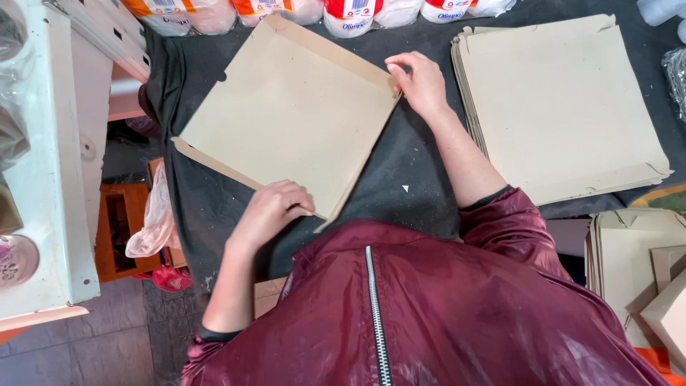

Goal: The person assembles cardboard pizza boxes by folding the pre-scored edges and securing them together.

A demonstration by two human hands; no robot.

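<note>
A row of soft white plastic packages point(286, 11) lies along the far edge of the desk point(421, 171), beyond both hands. Those farther left, past the left hand point(268, 211), carry orange bands and a barcode label point(166, 3). The package point(357, 16) just beyond the right hand point(421, 82) bears a red band over white, and the one point(457, 8) further right shows blue print.
</note>
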